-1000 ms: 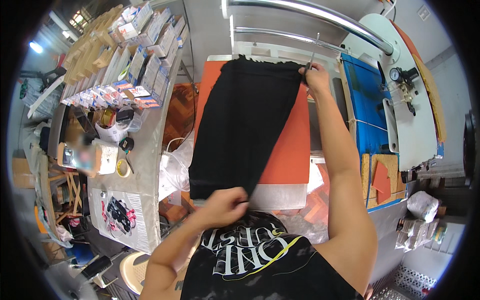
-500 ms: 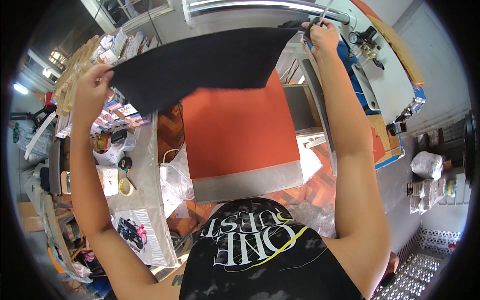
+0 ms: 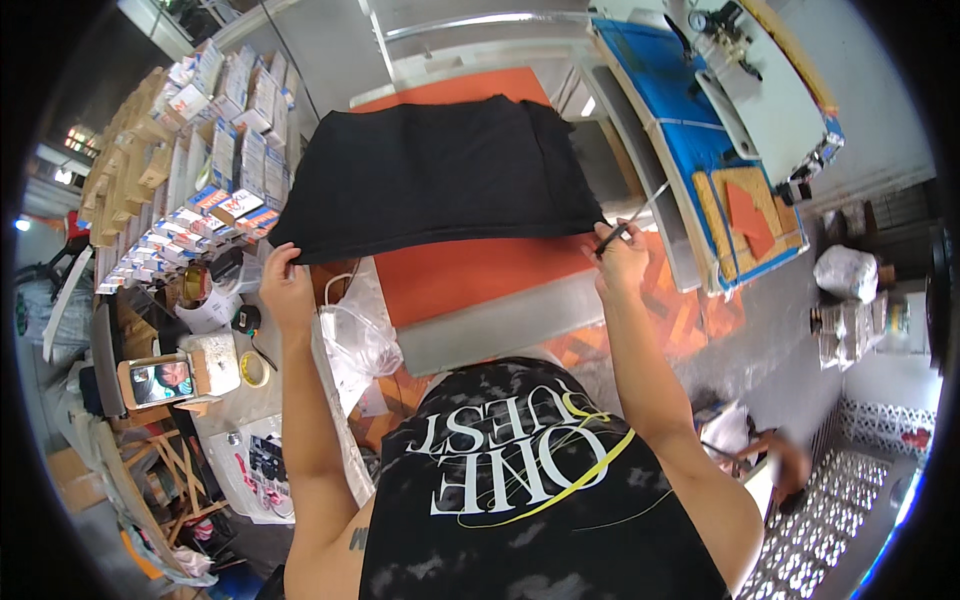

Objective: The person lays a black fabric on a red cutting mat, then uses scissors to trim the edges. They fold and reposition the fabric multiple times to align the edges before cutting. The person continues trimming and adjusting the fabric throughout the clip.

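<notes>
A black cloth (image 3: pixel 430 175) is spread in front of me, with its near edge pulled nearly straight between my hands. It lies over the orange-red flat pad (image 3: pixel 470 285), overhanging it on the left. My left hand (image 3: pixel 288 285) pinches the cloth's near left corner. At the near right corner my right hand (image 3: pixel 620 262) is closed on the cloth. That hand also holds a slim tool with a dark handle and a thin metal blade, which looks like scissors (image 3: pixel 612 238); the fingers partly hide it.
Boxes (image 3: pixel 225 160) are stacked at the left, above a side table with a tape roll (image 3: pixel 254 369) and a propped phone (image 3: pixel 162 381). Right of the pad stands a machine with a blue panel (image 3: pixel 650 85) and a pressure gauge (image 3: pixel 698 20). Another person (image 3: pixel 785 460) is at the lower right.
Both hands have come down and closer to me, drawing the cloth's near edge with them. The cloth, held raised before, now lies over the pad.
</notes>
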Demonstrator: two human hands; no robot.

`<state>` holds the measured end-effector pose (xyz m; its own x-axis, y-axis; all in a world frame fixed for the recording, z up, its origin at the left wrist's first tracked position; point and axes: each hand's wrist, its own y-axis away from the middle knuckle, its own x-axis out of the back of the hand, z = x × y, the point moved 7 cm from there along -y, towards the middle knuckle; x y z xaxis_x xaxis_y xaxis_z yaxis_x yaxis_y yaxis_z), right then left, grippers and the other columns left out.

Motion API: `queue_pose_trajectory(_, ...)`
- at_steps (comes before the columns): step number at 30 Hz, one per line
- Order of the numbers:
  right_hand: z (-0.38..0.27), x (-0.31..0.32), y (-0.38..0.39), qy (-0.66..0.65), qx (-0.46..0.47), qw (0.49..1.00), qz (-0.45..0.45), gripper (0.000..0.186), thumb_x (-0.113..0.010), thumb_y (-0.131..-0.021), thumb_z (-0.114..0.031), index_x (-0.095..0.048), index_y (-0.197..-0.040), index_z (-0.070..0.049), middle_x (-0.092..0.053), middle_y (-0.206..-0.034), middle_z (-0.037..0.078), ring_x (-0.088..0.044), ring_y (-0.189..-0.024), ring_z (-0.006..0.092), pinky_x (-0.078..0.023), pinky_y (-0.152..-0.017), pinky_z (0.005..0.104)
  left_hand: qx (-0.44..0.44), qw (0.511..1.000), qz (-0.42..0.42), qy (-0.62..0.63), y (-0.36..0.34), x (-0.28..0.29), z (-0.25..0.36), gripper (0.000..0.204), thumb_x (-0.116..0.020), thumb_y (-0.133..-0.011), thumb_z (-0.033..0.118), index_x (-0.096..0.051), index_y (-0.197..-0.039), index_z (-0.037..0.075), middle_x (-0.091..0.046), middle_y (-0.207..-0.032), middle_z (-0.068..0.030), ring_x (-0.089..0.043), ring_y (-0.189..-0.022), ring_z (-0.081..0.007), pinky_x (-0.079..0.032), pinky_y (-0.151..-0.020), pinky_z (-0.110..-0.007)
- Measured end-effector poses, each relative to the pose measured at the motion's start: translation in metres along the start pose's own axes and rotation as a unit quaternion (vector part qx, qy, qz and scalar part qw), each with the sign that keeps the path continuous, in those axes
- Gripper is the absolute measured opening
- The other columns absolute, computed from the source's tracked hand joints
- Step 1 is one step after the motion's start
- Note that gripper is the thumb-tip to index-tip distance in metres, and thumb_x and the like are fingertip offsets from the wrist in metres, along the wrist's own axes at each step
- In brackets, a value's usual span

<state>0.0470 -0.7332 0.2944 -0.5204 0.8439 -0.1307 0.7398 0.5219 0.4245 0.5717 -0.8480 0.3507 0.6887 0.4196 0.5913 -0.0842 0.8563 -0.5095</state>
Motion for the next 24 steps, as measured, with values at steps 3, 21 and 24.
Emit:
queue_pose_trajectory(3,0.020,0.012,0.009,0.029,0.029,0.999,0.009,0.047,-0.075,-0.085,0.001,-0.048,-0.124,0.002,-0.069,-0.094,0.016,-0.072,-0.072,0.0213,-0.059,-0.057,0.0330,0.039,0.999,-0.012,0.025,0.027,-0.030,-0.048,0.027,-0.059,-0.079,-0.011,-0.071,-0.100,0.000,-0.072,-0.113,-0.0119,-0.069,-0.104,-0.0251,-0.054,-0.090,-0.032)
queue_pose_trajectory(21,0.068,0.083,0.113,0.219,-0.211,0.899,-0.316,0.048,-0.068,-0.098,-0.037,-0.054,-0.130,-0.004,-0.063,-0.086,0.006,-0.067,-0.069,0.0171,-0.056,-0.056,0.0311,-0.220,0.947,-0.208,0.110,0.089,-0.141,0.170,0.012,-0.072,-0.081,0.005,-0.070,-0.094,0.005,-0.068,-0.102,-0.0086,-0.065,-0.098,-0.0308,-0.050,-0.086,-0.042)
queue_pose_trajectory(24,0.082,0.082,0.122,0.251,-0.209,0.886,-0.330,0.044,-0.067,-0.099,-0.034,-0.056,-0.130,-0.004,-0.063,-0.088,0.006,-0.066,-0.071,0.0165,-0.055,-0.058,0.0292,-0.271,0.921,-0.234,0.151,0.091,-0.180,0.215,0.016,-0.075,-0.079,0.005,-0.070,-0.094,0.005,-0.067,-0.102,-0.0071,-0.064,-0.098,-0.0288,-0.049,-0.086,-0.042)
